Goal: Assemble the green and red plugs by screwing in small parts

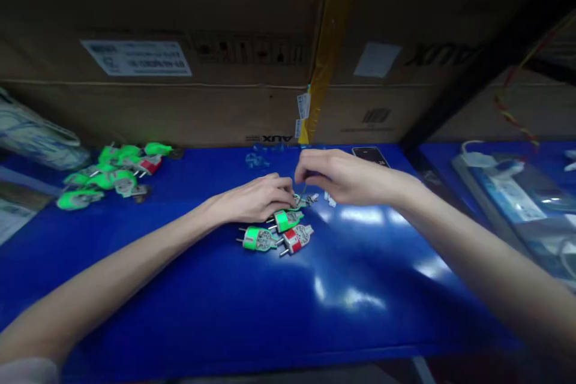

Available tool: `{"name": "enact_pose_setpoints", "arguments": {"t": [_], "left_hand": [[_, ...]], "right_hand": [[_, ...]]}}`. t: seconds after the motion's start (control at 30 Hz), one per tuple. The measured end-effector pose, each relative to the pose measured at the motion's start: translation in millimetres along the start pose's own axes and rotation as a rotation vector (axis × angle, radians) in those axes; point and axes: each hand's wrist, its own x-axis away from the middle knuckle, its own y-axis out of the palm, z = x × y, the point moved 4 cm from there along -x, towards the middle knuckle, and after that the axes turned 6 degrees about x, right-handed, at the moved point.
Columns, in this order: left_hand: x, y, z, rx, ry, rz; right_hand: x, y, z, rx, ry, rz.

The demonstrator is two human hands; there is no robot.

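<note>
My left hand (261,198) is closed at the middle of the blue table, its fingertips on an opened green electrical plug (297,201) that they partly hide. Just to the right, my right hand (333,174) hovers with thumb and fingers curled into a pinch. What it holds, if anything, is too small to make out. Below the fingertips are small metal pieces (312,198) and a white piece (330,199). Nearer to me lie two more open green plugs (287,219) (257,239) and a red one (296,239), pins pointing left and inner parts showing.
A heap of green plugs (112,179), with a red one (150,164), lies at the left. Cardboard boxes (202,111) wall off the back. A phone (369,155) and clear plastic bits (256,159) lie by them. A dark post (450,96) stands at right.
</note>
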Motion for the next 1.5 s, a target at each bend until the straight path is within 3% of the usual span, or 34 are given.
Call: {"name": "enact_pose_setpoints", "arguments": {"t": [0.13,0.3,0.6,0.67,0.87,1.03,1.17,1.5], "left_hand": [[0,0.2,0,0.004,-0.018,0.025],[-1,0.2,1,-0.014,-0.033,0.011],[-2,-0.4,1,-0.036,-0.015,0.018],[-1,-0.6,1,-0.026,-0.016,0.018],[0,-1.2,0,-0.013,-0.022,0.007],[0,-0.5,1,-0.030,-0.023,0.000],[1,0.8,0,-0.010,-0.029,0.028],[-1,0.0,1,-0.004,-0.017,0.053]], "right_hand": [[-12,-2,5,0.030,-0.036,-0.034],[-11,2,11,0.097,0.072,0.009],[11,12,6,0.139,0.580,0.145],[12,12,4,0.122,0.539,0.163],[9,3,-1,0.008,0.062,0.066],[7,1,3,0.056,-0.022,0.080],[7,6,4,0.110,0.086,0.132],[17,17,7,0.160,0.567,0.184]]}}
